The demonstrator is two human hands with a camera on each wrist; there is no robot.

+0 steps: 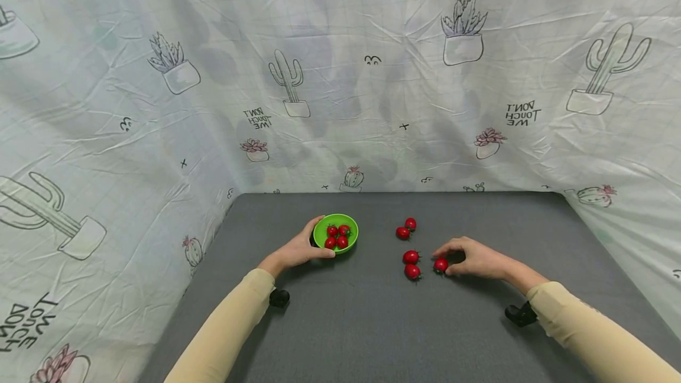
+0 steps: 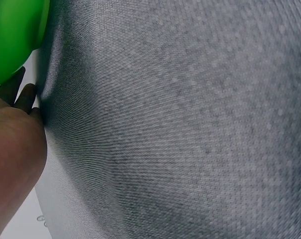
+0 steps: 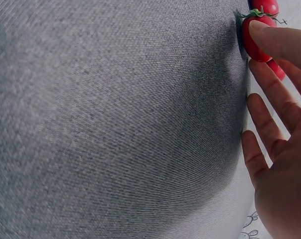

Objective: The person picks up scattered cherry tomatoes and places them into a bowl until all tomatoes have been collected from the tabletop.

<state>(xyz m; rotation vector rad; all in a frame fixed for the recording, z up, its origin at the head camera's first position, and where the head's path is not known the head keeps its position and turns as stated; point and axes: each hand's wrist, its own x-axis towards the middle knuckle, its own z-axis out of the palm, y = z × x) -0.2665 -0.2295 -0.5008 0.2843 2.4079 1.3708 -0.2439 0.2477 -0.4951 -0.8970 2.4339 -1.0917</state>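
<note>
On the left, a small bright green bowl point(image 1: 317, 237) holds several red cherry tomatoes point(image 1: 343, 242). My left hand point(image 1: 302, 249) grips its near-left side, thumb along the rim; the left wrist view shows the bowl's outer wall point(image 2: 13, 37) beside the fingers. On the right, my right hand point(image 1: 473, 257) has thumb and fingers around a single cherry tomato point(image 1: 440, 265), which sits on the table. In the right wrist view the thumb lies against that tomato point(image 3: 256, 42), while the index fingertip is hidden.
Between the hands lie two pairs of loose cherry tomatoes, one nearer point(image 1: 411, 257) and one farther back point(image 1: 402, 233). The grey cloth-covered table point(image 1: 362, 324) ends at a hanging white sheet point(image 1: 340, 75) with cactus prints. Black wrist devices point(image 1: 279, 298) sit below both sleeves.
</note>
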